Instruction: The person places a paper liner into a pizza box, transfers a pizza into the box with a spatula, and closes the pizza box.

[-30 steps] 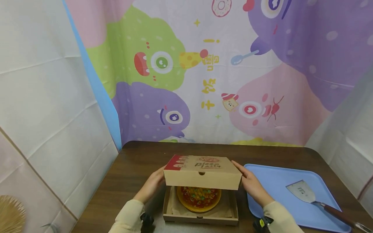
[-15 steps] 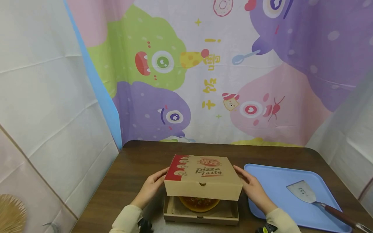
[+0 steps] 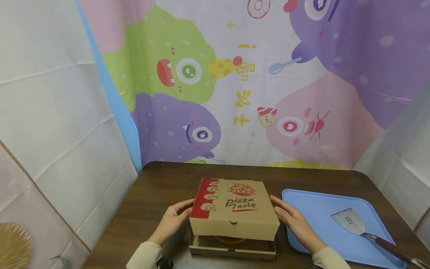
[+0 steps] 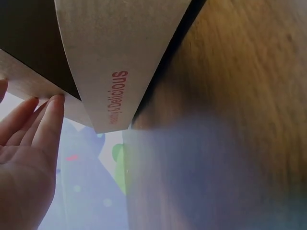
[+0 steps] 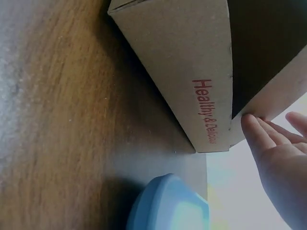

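A cardboard pizza box stands on the table, its printed lid [image 3: 242, 207] tilted down toward the base [image 3: 235, 253] with a gap at the front. Through that gap the front rim of a pizza [image 3: 231, 240] shows; the lid hides the rest. My left hand [image 3: 172, 220] is at the lid's left side, its straight fingertips touching the lid's side flap [image 4: 43, 91]. On the opposite side my right hand [image 3: 297, 221] touches the lid the same way, fingers extended. In the right wrist view, the base's side wall [image 5: 192, 81] carries red lettering.
To the right lies a blue tray [image 3: 312, 231], with a pizza server [image 3: 352, 222] on it, its dark handle reaching past the tray's front right corner. Behind the dark wooden table [image 3: 161, 183] hangs a cartoon-printed curtain [image 3: 242, 145]. A straw-coloured round object [image 3: 13, 246] is at far left.
The lid has swung down toward the base, covering most of the pizza that showed before. Both hands have come down and slightly toward me with it.
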`<state>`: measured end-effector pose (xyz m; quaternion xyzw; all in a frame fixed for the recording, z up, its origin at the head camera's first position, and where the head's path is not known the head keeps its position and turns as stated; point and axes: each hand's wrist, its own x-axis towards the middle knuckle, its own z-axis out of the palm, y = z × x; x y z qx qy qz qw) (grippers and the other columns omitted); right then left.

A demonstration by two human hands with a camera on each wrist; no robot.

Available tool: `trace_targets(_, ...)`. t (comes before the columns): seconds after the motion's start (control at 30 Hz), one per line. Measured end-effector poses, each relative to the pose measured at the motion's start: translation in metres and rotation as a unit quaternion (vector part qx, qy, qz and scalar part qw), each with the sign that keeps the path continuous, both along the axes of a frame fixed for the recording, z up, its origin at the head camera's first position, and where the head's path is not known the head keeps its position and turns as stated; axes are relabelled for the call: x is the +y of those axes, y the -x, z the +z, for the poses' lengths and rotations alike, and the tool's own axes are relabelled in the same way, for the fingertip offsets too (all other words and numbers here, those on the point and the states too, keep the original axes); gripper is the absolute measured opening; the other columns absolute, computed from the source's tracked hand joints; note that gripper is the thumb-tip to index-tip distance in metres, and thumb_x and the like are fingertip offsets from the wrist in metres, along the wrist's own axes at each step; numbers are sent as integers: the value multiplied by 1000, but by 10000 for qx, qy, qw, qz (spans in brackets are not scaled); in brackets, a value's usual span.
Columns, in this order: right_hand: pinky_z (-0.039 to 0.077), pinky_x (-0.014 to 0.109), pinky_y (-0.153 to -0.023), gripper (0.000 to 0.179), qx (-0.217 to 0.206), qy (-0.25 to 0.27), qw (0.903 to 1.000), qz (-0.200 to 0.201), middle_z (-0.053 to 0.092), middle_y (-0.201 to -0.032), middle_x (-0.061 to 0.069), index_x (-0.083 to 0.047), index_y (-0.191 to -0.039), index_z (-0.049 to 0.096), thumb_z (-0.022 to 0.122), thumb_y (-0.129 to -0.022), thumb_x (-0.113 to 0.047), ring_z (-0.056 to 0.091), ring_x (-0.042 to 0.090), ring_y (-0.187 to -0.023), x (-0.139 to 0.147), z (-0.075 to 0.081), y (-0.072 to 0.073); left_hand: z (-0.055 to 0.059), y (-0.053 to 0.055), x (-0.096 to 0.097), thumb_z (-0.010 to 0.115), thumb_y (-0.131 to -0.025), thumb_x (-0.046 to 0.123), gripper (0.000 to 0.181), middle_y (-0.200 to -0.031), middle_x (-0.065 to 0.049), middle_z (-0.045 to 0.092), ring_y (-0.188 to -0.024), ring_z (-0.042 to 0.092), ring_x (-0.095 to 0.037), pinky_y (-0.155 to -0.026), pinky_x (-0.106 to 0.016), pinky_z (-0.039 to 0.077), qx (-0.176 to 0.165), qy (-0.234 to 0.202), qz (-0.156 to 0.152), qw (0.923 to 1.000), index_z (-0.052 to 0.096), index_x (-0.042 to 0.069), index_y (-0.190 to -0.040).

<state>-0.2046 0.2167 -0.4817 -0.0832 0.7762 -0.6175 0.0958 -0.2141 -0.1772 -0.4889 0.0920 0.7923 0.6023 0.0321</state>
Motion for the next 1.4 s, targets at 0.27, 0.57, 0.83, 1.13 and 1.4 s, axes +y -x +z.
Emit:
trace_targets(0.27,44,17,-97,60,213,-81,9972,718,22,-160,21,-6,-156,19,45,-104,-21,37,32,-141,5,2,-9,1,-10,-10,44,-105,29,53,-151,-21,41,-138,41,-34,-111,-43,39,-472,-473,-1001,9927,37,1,-149)
trace_targets(0.57,36,10,-100,87,705,174,9884,1337,16,-159,29,0,-156,13,69,-90,-9,38,-13,-129,8,-4,-12,1,-11,-13,67,-92,37,84,-157,-19,31,-144,31,-38,-111,-39,34,-394,96,-1675,9850,21,10,-157)
trace_targets(0.83,28,68,-108,101,925,-1194,9843,916,24,-160,18,-14,-158,20,82,-78,-21,25,38,-145,4,-8,-16,5,-19,-8,79,-81,34,95,-159,-13,30,-146,25,-40,-112,-68,22,-333,892,-1294,9870,24,18,-156)
trace_targets(1.13,27,73,-104,102,894,-1596,9787,932,20,-162,17,-14,-158,18,82,-79,-28,23,48,-144,2,-11,-18,0,-21,-6,83,-77,33,97,-157,-12,35,-144,31,-36,-113,-63,24,154,1219,-1073,9866,28,13,-155)
trace_targets(1.4,28,70,-105,109,1062,-1950,9692,1064,14,-161,24,-6,-157,16,83,-77,-39,21,48,-144,0,-15,-20,-6,-22,-6,83,-76,38,101,-160,-10,31,-146,27,-36,-114,-65,22,230,1317,-1115,9847,27,14,-156)
